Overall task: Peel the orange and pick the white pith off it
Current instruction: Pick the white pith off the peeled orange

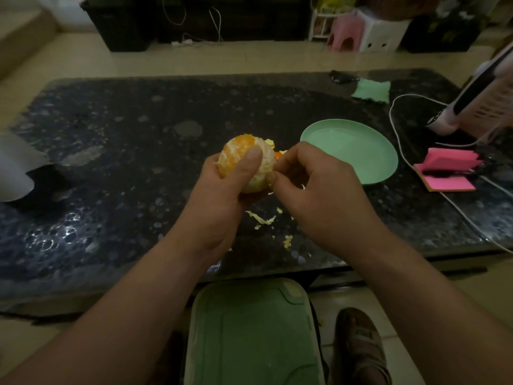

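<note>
A peeled orange (238, 154), its flesh partly covered in white pith, is gripped by my left hand (222, 195) above the dark table, thumb laid across its front. My right hand (313, 187) is at the orange's right side, fingers curled, thumb and forefinger pinching at the pith there. Bits of peel (273, 144) lie just behind the orange. Torn scraps of pith (263, 219) are scattered on the table under my hands.
A green plate (355, 151) sits to the right on the speckled dark table (125, 162). Further right are pink sticky notes (447, 169), a white cable (399, 151) and a pink appliance (477, 101). A green cloth (372, 90) lies at the back, grey paper (16, 168) at left, a green stool (252, 332) below.
</note>
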`<act>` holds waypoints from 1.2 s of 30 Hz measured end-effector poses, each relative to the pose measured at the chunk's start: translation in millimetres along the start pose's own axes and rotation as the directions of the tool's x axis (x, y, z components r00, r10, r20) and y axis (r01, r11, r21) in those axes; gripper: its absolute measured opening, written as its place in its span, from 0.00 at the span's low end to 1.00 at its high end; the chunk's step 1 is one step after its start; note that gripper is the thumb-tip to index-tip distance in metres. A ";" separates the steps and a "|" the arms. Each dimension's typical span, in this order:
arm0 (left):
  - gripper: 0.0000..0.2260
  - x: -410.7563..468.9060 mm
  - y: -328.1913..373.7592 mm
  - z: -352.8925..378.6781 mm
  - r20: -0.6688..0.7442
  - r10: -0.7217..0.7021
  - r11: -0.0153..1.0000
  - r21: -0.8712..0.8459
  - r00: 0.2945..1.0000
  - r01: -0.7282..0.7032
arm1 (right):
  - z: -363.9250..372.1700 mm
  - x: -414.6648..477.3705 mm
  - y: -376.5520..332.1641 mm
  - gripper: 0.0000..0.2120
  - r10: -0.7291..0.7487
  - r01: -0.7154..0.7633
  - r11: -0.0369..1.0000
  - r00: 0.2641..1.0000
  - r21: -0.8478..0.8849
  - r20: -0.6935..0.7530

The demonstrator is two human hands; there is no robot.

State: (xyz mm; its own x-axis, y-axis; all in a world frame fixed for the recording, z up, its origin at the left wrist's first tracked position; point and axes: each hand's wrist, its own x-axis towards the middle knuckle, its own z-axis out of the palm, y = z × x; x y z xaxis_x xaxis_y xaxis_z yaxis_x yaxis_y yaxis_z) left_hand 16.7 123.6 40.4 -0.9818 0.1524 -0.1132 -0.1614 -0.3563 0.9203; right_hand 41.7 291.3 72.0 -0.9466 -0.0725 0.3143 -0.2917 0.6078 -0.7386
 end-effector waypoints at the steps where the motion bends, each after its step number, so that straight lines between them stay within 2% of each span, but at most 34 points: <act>1: 0.33 -1.6 0.1 0.9 -0.021 0.010 1.000 0.015 1.000 -0.009 | -0.1 -0.4 0.3 0.03 -0.006 0.006 1.000 1.000 -0.022 -0.007; 6: 0.35 -7.9 -2.4 3.7 -0.106 0.102 0.987 0.139 0.989 -0.087 | 2.7 -1.1 2.9 0.04 -0.049 0.047 0.990 0.999 -0.131 -0.011; 11: 0.33 -9.0 -5.6 4.4 -0.146 0.132 0.978 0.181 0.980 -0.105 | 7.5 -0.3 4.1 0.04 -0.009 0.006 0.992 1.000 -0.124 -0.019; 18: 0.33 -7.4 -5.9 4.7 -0.176 0.105 0.986 0.149 0.979 -0.079 | 10.1 0.7 2.4 0.04 0.000 -0.005 0.996 0.998 -0.093 -0.057; 23: 0.38 -10.0 -4.4 8.2 -0.149 0.054 0.996 0.079 0.987 -0.043 | 13.9 2.2 0.8 0.05 -0.005 -0.008 0.994 0.993 -0.107 -0.117; 28: 0.24 -13.1 5.8 10.7 -0.030 -0.016 0.995 -0.094 0.999 0.014 | 7.7 2.8 1.3 0.04 0.089 -0.081 0.993 0.991 0.082 -0.102; 32: 0.18 -17.0 11.7 11.6 0.034 -0.046 0.982 -0.182 0.998 0.051 | 3.7 5.6 2.4 0.05 0.134 -0.116 0.978 0.986 0.172 -0.096; 36: 0.16 -17.3 13.3 8.5 0.024 -0.046 0.977 -0.207 0.999 0.050 | 1.4 7.5 3.8 0.06 0.141 -0.122 0.972 0.986 0.201 -0.084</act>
State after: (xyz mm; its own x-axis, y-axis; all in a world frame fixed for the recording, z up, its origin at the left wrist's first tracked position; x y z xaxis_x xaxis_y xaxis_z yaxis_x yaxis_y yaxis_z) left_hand 32.4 124.1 57.8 -0.9706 0.1910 -0.1466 -0.2278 -0.5314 0.8159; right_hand 33.3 292.0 70.7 -0.9632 0.0808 0.2562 -0.1961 0.4404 -0.8761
